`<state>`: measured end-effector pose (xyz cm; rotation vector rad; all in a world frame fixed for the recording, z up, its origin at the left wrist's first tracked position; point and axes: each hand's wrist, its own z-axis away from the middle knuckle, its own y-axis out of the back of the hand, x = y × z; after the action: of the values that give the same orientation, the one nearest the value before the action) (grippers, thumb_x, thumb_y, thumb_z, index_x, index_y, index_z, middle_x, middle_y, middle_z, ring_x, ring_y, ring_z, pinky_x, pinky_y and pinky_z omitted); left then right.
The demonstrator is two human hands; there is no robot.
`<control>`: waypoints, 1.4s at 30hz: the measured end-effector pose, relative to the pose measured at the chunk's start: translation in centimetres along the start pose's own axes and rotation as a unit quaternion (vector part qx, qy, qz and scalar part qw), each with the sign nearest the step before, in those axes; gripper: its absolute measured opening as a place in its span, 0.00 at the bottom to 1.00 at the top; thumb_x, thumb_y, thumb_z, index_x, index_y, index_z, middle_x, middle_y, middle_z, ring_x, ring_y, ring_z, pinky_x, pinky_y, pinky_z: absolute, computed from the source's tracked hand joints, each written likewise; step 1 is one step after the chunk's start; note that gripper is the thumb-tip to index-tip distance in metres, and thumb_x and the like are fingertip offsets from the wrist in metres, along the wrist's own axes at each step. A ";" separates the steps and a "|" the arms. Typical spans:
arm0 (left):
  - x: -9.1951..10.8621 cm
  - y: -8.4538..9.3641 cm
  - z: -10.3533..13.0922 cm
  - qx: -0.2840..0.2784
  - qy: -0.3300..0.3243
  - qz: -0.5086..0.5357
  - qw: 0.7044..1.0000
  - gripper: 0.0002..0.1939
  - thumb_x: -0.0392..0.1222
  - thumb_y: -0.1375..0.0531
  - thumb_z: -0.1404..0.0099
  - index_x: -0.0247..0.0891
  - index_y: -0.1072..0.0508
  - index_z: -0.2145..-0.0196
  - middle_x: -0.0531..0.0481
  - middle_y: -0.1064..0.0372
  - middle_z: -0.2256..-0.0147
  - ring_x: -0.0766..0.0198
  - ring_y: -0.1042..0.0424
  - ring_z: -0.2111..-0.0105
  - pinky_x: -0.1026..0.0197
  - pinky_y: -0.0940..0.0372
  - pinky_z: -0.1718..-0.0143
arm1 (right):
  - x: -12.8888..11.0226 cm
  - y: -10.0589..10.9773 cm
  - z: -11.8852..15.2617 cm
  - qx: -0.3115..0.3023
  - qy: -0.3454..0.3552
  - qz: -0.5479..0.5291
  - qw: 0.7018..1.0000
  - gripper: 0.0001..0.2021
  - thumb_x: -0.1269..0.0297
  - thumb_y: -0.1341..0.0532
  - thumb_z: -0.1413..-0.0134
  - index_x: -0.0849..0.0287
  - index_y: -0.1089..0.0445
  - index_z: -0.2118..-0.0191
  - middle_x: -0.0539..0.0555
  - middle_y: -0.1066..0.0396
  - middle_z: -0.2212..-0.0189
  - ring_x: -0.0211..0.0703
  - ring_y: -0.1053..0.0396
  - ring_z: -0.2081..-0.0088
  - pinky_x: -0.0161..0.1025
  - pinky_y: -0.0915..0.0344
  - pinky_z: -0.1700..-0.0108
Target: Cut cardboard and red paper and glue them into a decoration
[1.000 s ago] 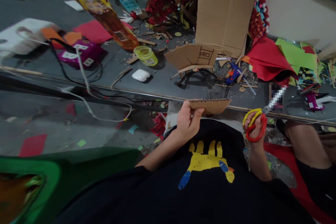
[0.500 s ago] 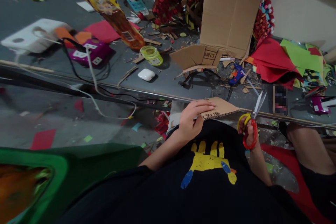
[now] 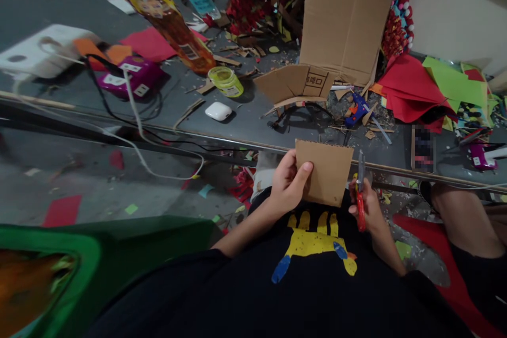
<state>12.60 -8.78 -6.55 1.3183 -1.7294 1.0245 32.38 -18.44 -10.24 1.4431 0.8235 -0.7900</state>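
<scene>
My left hand (image 3: 288, 186) pinches the left edge of a small brown cardboard piece (image 3: 325, 171), held upright in front of my black shirt. My right hand (image 3: 367, 206) grips red-handled scissors (image 3: 360, 190), blades pointing up right beside the card's right edge. Both hands are just in front of the grey table edge (image 3: 245, 143).
On the table stand a tall cardboard box (image 3: 344, 16), a blue glue gun (image 3: 356, 108), a yellow-lidded jar (image 3: 225, 81), a white earbud case (image 3: 217, 111), a purple device with cables (image 3: 130, 76) and red and green paper sheets (image 3: 420, 87). A green bin (image 3: 59, 259) sits lower left.
The cardboard piece turned from flat to upright, facing me. My right hand brought the scissors left, up against the card's right edge.
</scene>
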 end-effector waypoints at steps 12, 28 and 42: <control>-0.2 -0.6 0.6 -0.022 0.029 -0.026 0.999 0.11 0.47 0.45 0.31 0.39 0.33 0.57 0.49 0.29 0.64 0.66 0.29 0.66 0.65 0.33 0.65 | -2.6 -0.9 -0.8 0.008 -0.018 0.024 1.000 0.15 0.50 0.45 0.46 0.57 0.43 0.61 0.49 0.38 0.75 0.40 0.38 0.73 0.36 0.41 0.70; -1.2 -1.3 1.6 0.022 -0.043 -0.058 0.997 0.08 0.44 0.47 0.30 0.39 0.35 0.56 0.50 0.32 0.66 0.66 0.31 0.67 0.64 0.35 0.66 | -2.7 -1.4 -0.8 0.052 -0.080 0.063 0.993 0.14 0.51 0.42 0.51 0.55 0.42 0.66 0.48 0.35 0.80 0.38 0.37 0.79 0.34 0.44 0.76; -0.8 -1.3 -0.2 0.098 0.186 0.082 0.974 0.17 0.58 0.41 0.38 0.42 0.33 0.60 0.50 0.28 0.66 0.59 0.26 0.62 0.59 0.29 0.63 | -0.8 -3.5 -0.9 0.061 -0.065 -0.162 0.983 0.38 0.30 0.72 0.49 0.54 0.41 0.59 0.52 0.42 0.75 0.41 0.43 0.79 0.40 0.41 0.80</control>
<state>14.04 -8.46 -6.94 1.0265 -1.4968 1.4654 28.96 -17.51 -11.35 1.3639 0.9354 -1.1869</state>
